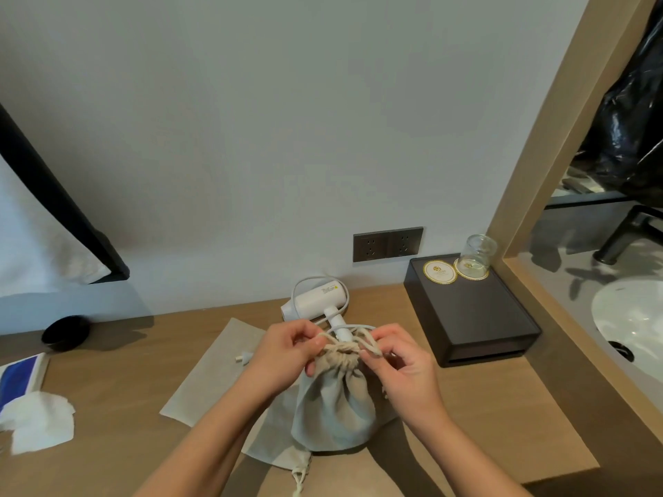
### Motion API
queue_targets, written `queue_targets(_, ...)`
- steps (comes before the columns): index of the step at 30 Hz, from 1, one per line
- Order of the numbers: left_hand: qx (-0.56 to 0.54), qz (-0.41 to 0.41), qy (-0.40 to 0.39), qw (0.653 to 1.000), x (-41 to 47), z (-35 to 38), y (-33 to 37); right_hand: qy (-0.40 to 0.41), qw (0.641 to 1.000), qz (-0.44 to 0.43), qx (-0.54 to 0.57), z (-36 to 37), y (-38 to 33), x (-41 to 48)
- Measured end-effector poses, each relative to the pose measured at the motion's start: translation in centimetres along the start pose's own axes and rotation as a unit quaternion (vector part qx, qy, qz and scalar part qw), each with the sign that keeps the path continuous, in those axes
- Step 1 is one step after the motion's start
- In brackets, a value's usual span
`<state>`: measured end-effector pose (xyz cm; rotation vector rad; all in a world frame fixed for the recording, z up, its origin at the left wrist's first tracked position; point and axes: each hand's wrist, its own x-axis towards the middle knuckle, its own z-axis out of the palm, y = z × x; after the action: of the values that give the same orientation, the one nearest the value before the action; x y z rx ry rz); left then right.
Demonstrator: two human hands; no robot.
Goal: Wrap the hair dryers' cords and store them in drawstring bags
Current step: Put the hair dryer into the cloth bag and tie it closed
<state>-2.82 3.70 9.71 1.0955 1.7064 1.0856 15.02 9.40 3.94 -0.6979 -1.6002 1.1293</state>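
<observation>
On the counter (473,410) — full beige drawstring bag (333,407).

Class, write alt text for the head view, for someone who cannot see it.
Left hand and right hand pinch the drawstrings of a bulging cloth bag on a wooden counter; a white hair dryer lies behind it.

A plain pale wall (287,120) stands behind a brown wooden bench (118,374). Two dark plug sockets (388,243) sit low on the wall. On the right, a wooden frame (545,120) opens onto a white sink (624,317) with a black tap (622,233). A white pillow (32,245) shows on the left.
</observation>
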Motion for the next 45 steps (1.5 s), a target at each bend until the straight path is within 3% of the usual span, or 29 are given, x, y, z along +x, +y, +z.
queue_targets(8, 0.004, -0.023, 0.088, 0.996, -0.1, 0.1, -1.3, -0.014, 0.999, 0.032, 0.026, -1.2, -0.1, -0.9)
queue_targets(13, 0.0, -0.009, 0.104, 0.995, 0.0, 0.5, -1.6, -0.05, 0.996, 0.065, 0.019, -1.6, -0.7, -0.9)
queue_targets(21, 0.125, 0.215, 0.078, 0.965, -1.1, 0.4, -0.5, -0.073, 0.977, 0.189, 0.071, -1.9, -4.0, 1.2)
queue_targets(29, 0.254, 0.354, 0.0, 0.9, -1.1, -0.2, 0.5, -0.167, 0.946, 0.26, -0.093, -0.2, -4.9, 4.2)
queue_targets(37, 0.321, 0.365, -0.03, 0.873, 0.8, -0.8, 2.3, -0.322, 0.908, 0.216, -0.159, -0.1, -5.8, 4.8)
queue_targets(41, 0.33, 0.364, -0.073, 0.868, 1.7, -0.5, 3.4, -0.283, 0.929, 0.203, -0.125, 0.1, -5.3, 4.1)
queue_targets(45, 0.254, 0.292, -0.103, 0.916, 2.7, -0.3, 3.6, -0.254, 0.935, 0.238, -0.064, 0.2, -5.0, 3.9)
